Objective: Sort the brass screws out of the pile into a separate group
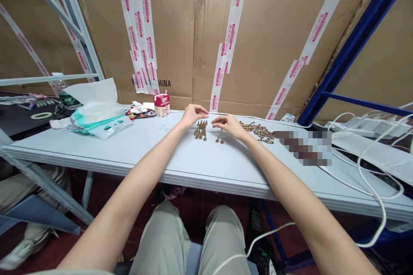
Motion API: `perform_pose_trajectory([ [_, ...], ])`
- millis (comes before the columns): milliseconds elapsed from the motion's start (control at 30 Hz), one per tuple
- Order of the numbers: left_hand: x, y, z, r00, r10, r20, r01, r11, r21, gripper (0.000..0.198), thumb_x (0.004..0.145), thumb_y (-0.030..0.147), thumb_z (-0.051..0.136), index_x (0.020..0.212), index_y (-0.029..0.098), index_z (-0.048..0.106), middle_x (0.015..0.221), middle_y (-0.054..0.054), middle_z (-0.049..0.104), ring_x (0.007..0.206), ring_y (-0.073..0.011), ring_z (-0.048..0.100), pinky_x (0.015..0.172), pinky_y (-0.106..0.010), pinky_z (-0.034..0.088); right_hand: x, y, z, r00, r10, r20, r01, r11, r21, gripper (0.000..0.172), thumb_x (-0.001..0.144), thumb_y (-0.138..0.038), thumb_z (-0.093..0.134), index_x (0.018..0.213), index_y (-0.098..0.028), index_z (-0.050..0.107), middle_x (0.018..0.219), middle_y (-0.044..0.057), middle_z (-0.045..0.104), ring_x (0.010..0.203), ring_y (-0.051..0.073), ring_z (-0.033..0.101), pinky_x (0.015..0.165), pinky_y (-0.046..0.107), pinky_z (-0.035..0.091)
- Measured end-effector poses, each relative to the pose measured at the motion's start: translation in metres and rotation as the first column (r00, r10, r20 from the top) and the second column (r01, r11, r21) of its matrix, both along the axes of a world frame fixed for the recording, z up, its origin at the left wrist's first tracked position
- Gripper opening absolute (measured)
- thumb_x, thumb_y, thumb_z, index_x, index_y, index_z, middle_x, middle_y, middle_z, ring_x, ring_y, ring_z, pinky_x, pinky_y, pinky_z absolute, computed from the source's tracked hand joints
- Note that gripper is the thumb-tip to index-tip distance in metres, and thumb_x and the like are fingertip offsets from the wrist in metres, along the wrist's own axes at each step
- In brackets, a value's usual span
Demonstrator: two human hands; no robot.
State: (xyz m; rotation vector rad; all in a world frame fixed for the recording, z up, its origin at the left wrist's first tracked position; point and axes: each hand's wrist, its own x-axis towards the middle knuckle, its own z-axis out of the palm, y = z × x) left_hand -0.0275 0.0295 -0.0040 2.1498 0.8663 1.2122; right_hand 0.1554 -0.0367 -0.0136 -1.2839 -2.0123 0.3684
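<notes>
My left hand (pixel 193 114) hovers behind a group of small brass-coloured screws (pixel 200 130), which stand upright on their heads in rows on the table (pixel 145 150). Its thumb and fingers are drawn together, and whatever may be between them is too small to make out. Just to the right, my right hand (pixel 229 126) pinches a small brass-coloured screw (pixel 212 123) at the fingertips. Two more screws (pixel 220 140) stand apart in front of that hand. Beyond my right wrist lies a loose pile of similar screws (pixel 260 132).
A red-and-white drink carton (pixel 161 105) stands at the back, beside wrappers (pixel 142 111). Plastic packaging (pixel 97 111) lies at the left. White cables (pixel 364 172) loop over the right end. Taped cardboard (pixel 180 43) walls the table's back; a blurred patch covers something at right.
</notes>
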Motion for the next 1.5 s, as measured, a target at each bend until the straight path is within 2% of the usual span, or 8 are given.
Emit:
perform_pose_trajectory([
  [100,0.016,-0.008,-0.008,0.995,-0.056,0.078,0.059,0.997,-0.046,0.021,0.059,0.027,0.07,0.072,0.011,0.068,0.073,-0.009,0.068,0.064,-0.0138,0.058,0.062,-0.026,0.044,-0.003,-0.001,0.0,0.999,-0.011,0.03,0.011,1.0,-0.001,0.025,0.076,-0.032,0.054,0.083,-0.014,0.069,0.077,0.006,0.067,0.062,0.012,0.051,0.061,0.025,0.037],
  [200,0.022,-0.012,-0.013,0.992,-0.072,0.105,0.079,0.994,-0.069,0.019,0.06,0.025,0.069,0.071,0.01,0.067,0.074,-0.009,0.068,0.065,-0.0145,0.059,0.064,-0.027,0.045,-0.003,-0.001,-0.001,0.999,-0.029,0.032,0.029,1.0,0.004,0.026,0.076,-0.033,0.053,0.083,-0.014,0.07,0.074,0.005,0.067,0.059,0.012,0.049,0.06,0.025,0.036],
  [500,0.019,-0.009,-0.012,0.99,0.031,0.134,-0.031,1.0,-0.005,0.013,0.06,0.023,0.069,0.068,0.013,0.068,0.073,-0.007,0.068,0.067,-0.0142,0.058,0.069,-0.028,0.044,0.003,0.003,0.0,0.997,-0.025,-0.078,0.024,1.0,-0.007,0.026,0.074,-0.034,0.055,0.082,-0.014,0.07,0.076,0.006,0.068,0.062,0.013,0.053,0.058,0.024,0.038],
  [767,0.023,-0.012,-0.014,0.988,-0.051,0.146,0.055,0.998,-0.021,0.012,0.058,0.022,0.069,0.067,0.013,0.067,0.068,-0.005,0.067,0.063,-0.0135,0.057,0.064,-0.027,0.044,0.005,0.004,0.0,0.991,0.005,-0.133,-0.008,1.0,-0.023,0.025,0.072,-0.035,0.058,0.08,-0.014,0.069,0.073,0.007,0.068,0.058,0.012,0.052,0.055,0.025,0.039],
  [867,0.023,-0.015,-0.012,0.983,-0.083,0.163,0.09,0.995,-0.034,0.014,0.057,0.021,0.07,0.068,0.013,0.067,0.07,-0.005,0.067,0.064,-0.0134,0.057,0.064,-0.027,0.043,0.002,0.004,0.0,0.975,0.018,-0.219,-0.027,0.999,-0.038,0.026,0.07,-0.037,0.06,0.08,-0.013,0.067,0.072,0.008,0.067,0.06,0.013,0.054,0.054,0.025,0.039],
  [1033,0.022,-0.015,-0.01,0.959,-0.115,0.258,0.152,0.98,-0.129,0.019,0.055,0.023,0.072,0.071,0.012,0.067,0.073,-0.006,0.067,0.068,-0.0141,0.058,0.067,-0.028,0.044,-0.005,-0.001,0.002,0.905,-0.004,-0.426,-0.03,0.997,-0.074,0.028,0.065,-0.039,0.064,0.076,-0.014,0.059,0.067,0.007,0.065,0.056,0.011,0.053,0.05,0.023,0.036],
  [1300,0.022,-0.019,-0.009,0.927,-0.107,0.359,0.222,0.928,-0.298,0.025,0.052,0.029,0.075,0.069,0.012,0.066,0.07,-0.006,0.067,0.069,-0.0151,0.059,0.073,-0.031,0.043,-0.007,-0.002,0.004,0.856,-0.02,-0.517,-0.038,0.994,-0.102,0.028,0.062,-0.039,0.068,0.069,-0.014,0.058,0.068,0.007,0.065,0.052,0.009,0.046,0.05,0.024,0.033],
  [1500,0.018,-0.022,-0.008,0.921,-0.13,0.366,0.259,0.908,-0.329,0.028,0.054,0.033,0.074,0.074,0.013,0.068,0.076,-0.007,0.068,0.075,-0.0169,0.06,0.077,-0.032,0.042,-0.014,-0.007,0.005,0.823,-0.038,-0.566,-0.022,0.995,-0.099,0.025,0.064,-0.037,0.067,0.073,-0.014,0.061,0.073,0.007,0.066,0.058,0.01,0.051,0.055,0.025,0.038],
])
